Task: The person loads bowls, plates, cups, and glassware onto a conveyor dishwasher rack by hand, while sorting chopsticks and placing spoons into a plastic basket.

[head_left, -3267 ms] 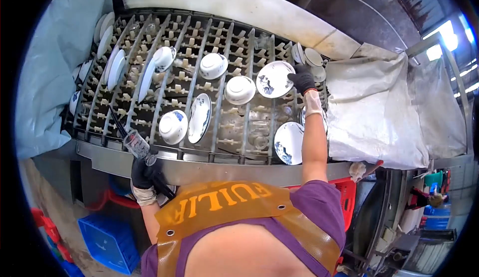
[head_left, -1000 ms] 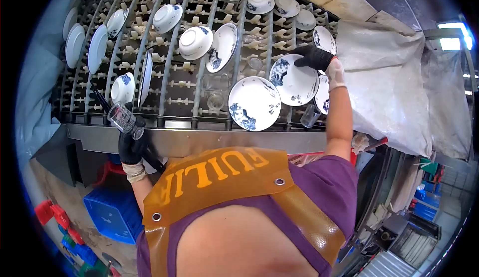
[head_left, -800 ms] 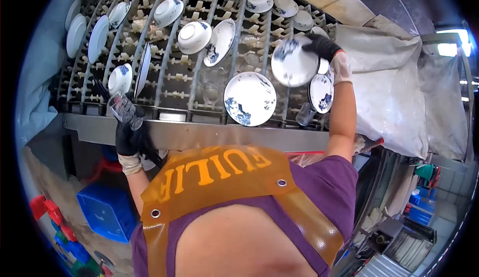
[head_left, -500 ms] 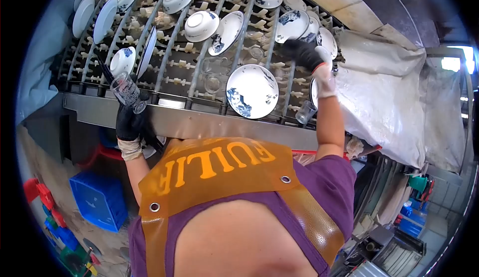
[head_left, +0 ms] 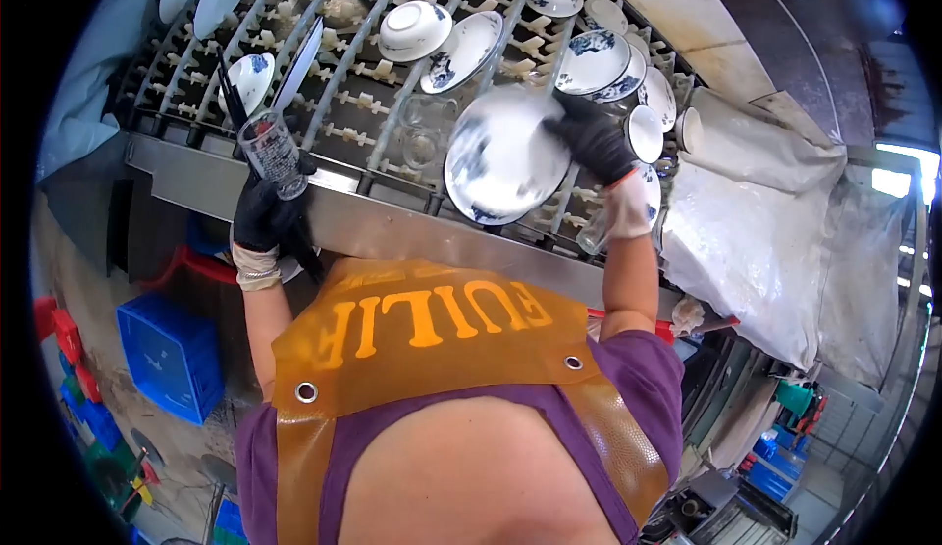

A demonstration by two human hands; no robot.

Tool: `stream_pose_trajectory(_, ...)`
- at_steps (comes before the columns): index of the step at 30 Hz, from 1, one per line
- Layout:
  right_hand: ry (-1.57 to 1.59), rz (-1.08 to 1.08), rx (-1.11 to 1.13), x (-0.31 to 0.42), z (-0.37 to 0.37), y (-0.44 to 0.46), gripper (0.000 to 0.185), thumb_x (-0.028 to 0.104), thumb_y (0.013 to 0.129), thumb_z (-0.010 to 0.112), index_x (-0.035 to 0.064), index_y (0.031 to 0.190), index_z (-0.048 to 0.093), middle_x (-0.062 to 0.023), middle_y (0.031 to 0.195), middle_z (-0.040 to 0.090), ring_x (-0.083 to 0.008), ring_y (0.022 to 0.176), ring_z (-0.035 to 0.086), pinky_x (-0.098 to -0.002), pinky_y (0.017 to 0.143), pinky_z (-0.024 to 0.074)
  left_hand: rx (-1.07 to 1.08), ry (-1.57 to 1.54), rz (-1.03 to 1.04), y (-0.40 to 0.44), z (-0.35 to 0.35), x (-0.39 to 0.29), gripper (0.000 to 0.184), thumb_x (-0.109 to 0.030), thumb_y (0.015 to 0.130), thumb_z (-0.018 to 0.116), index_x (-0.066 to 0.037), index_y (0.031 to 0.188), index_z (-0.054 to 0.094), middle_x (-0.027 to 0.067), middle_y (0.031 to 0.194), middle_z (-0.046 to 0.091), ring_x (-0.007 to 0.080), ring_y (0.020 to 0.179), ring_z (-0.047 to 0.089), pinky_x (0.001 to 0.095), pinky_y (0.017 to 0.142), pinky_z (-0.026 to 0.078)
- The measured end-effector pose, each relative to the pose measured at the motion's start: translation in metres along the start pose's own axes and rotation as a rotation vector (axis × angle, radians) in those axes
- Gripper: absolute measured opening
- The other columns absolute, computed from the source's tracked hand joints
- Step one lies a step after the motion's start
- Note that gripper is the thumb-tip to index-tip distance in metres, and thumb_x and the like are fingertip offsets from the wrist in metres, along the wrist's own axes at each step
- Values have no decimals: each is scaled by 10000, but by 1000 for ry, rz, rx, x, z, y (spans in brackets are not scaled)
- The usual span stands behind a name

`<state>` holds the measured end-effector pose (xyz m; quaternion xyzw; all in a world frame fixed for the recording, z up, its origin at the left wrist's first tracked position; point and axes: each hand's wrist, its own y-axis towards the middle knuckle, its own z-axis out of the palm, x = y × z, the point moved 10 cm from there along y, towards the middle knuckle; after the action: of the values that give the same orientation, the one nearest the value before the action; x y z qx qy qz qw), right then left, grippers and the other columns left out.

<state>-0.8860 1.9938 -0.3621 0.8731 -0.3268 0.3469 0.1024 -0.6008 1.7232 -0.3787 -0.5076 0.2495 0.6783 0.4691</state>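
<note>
My left hand [head_left: 267,213], in a black glove, is closed around a clear printed drinking glass [head_left: 273,157] at the conveyor's front edge. Dark thin sticks [head_left: 232,94] that look like chopsticks stick up at the glass's mouth. My right hand [head_left: 594,141], also black-gloved, grips the right rim of a large white plate [head_left: 500,167] with a blue pattern. Motion smears the plate and the fingertips. Just beyond this hand lie patterned plates [head_left: 592,62] and a small white bowl [head_left: 645,133]. A clear glass [head_left: 424,143] lies left of the large plate.
The pegged conveyor [head_left: 348,103] carries several more dishes, among them an upturned bowl [head_left: 415,31] and an oval dish [head_left: 464,51]. A metal ledge [head_left: 392,226] runs along its front. White plastic sheeting [head_left: 751,221] hangs at right. A blue crate [head_left: 172,359] stands low at left.
My right hand has come back from the far plates to the large plate and taken hold of its rim. The plate has shifted and blurred. My left hand still holds the glass. The view has shifted slightly.
</note>
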Motion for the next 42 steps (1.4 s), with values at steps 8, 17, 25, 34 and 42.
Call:
stream_pose_trajectory(8, 48, 2, 128, -53, -2, 59, 295, 257, 784, 609, 61, 1004, 605, -119, 876, 630, -256, 804, 614, -307, 688, 499, -79, -148, -26, -8, 9, 10, 690, -309, 734, 670, -7, 1264, 349, 117, 967, 588, 47, 527, 428, 162, 451, 321)
stream_pose_trajectory(17, 477, 328, 188, -50, 56, -16, 365, 167, 704, 679, 29, 1020, 561, -96, 877, 633, -200, 787, 587, -324, 741, 468, 53, -171, -64, -6, 22, 26, 699, -322, 717, 696, 9, 1241, 373, 132, 941, 597, 43, 448, 374, 168, 389, 273)
stream_pose_trajectory(25, 529, 156, -33, -34, -3, -27, 376, 22, 721, 619, -2, 1077, 502, -94, 889, 570, -130, 726, 549, -260, 625, 470, -100, -122, 64, -9, 42, 14, 678, -314, 730, 681, 10, 1240, 373, 143, 975, 595, 82, 599, 497, 180, 514, 395)
stream_pose_trajectory(34, 303, -100, -501, 5, -53, 35, 282, 220, 775, 619, 53, 994, 562, -142, 736, 623, -289, 672, 609, -341, 608, 474, -78, -180, 30, -12, 51, 24, 633, -260, 762, 639, -2, 1264, 353, 134, 1044, 574, 158, 835, 568, 247, 735, 455)
stream_pose_trajectory(42, -240, -233, -2, 97, 116, 42, 597, 496, 747, 600, 69, 1152, 497, -185, 1021, 596, -324, 917, 588, -399, 809, 449, 68, -180, 64, -10, 73, 25, 710, -290, 747, 653, -6, 1303, 316, 147, 1085, 557, 180, 918, 563, 244, 737, 449)
